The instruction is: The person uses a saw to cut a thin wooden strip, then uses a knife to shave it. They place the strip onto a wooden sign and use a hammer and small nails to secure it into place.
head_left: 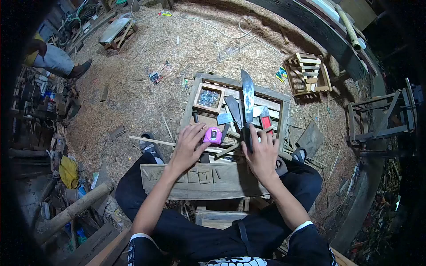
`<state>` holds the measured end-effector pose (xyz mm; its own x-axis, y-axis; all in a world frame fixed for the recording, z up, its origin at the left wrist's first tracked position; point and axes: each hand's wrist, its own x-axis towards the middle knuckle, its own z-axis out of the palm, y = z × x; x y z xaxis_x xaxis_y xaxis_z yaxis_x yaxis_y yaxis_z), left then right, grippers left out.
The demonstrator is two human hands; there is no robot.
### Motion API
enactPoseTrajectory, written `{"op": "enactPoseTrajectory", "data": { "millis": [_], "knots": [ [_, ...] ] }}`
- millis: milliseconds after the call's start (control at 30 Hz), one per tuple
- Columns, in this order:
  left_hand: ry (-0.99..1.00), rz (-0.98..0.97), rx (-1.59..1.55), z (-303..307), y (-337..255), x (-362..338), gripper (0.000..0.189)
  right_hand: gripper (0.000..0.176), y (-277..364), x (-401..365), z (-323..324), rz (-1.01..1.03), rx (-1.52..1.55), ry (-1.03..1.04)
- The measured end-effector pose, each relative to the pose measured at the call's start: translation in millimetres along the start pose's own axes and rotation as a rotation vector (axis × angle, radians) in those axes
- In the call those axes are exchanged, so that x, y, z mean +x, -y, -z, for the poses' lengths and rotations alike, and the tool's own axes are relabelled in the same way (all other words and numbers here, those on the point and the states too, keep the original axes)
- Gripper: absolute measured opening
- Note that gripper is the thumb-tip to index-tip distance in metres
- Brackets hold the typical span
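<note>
My left hand [188, 146] has its thumb and fingertips at the left side of a pink tape measure [213, 135], holding it on the slatted wooden frame [190, 106]. Beside it on the right, my right hand [262, 155] is closed round the dark handle of a large knife [247, 94], whose wide blade points away from me. A wooden box [209, 108] of nails sits at the frame's back left. Between box and knife lies a blue-grey scraper-like blade [225, 118]; a red tool [266, 123] is right of the knife. Across my lap rests a board [177, 189] with raised letters.
Shavings cover the ground [133, 80]. A slatted wooden crate [307, 76] stands at the back right, with a wooden stand [381, 116] farther right. Another person's leg [55, 60] shows at the upper left. A thick pole [75, 212] lies at the lower left.
</note>
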<state>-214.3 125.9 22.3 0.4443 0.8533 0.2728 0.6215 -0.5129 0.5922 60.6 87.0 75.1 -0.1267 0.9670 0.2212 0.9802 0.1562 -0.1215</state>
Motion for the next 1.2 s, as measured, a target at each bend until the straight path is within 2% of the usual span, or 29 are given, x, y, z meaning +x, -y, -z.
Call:
{"op": "enactPoseTrajectory", "data": {
  "millis": [100, 200, 367, 533, 633, 667, 767, 1033, 1100, 1200],
  "knots": [
    [-0.006, 0.045, -0.036, 2.5, 1.2, 1.7, 0.056, 0.044, 9.0, 9.0, -4.6, 0.061, 0.086, -0.102],
    [0.011, 0.11, 0.013, 5.8, 4.9, 4.2, 0.061, 0.037, 21.5, 25.1, -25.5, 0.127, 0.237, -0.042],
    [0.006, 0.142, 0.027, 16.2, 19.1, 9.3, 0.062, 0.036, 44.1, 87.7, -49.0, 0.167, 0.329, -0.056],
    [-0.003, 0.174, 0.043, 26.4, 29.3, 13.5, 0.063, 0.028, 59.3, 142.7, -94.6, 0.169, 0.321, -0.071],
    [0.004, 0.208, 0.048, 28.8, 33.0, 15.8, 0.064, 0.023, 67.6, 154.6, -106.0, 0.097, 0.313, 0.013],
    [0.006, 0.2, 0.043, 28.4, 33.8, 16.1, 0.065, 0.017, 68.8, 155.6, -107.8, 0.077, 0.312, -0.016],
    [0.026, 0.187, 0.05, 27.8, 33.2, 17.9, 0.065, 0.016, 72.0, 162.4, -104.5, 0.038, 0.277, 0.076],
    [0.021, 0.174, 0.036, 24.3, 30.6, 18.8, 0.063, 0.013, 62.3, 160.3, -110.4, 0.016, 0.327, 0.118],
    [0.012, 0.157, 0.034, 23.6, 29.4, 17.7, 0.062, 0.011, 64.2, 154.8, -104.1, 0.078, 0.422, -0.14],
    [0.002, 0.124, 0.026, 23.6, 27.1, 16.9, 0.059, 0.008, 66.1, 148.1, -85.3, 0.077, 0.454, -0.211]
  ]
}}
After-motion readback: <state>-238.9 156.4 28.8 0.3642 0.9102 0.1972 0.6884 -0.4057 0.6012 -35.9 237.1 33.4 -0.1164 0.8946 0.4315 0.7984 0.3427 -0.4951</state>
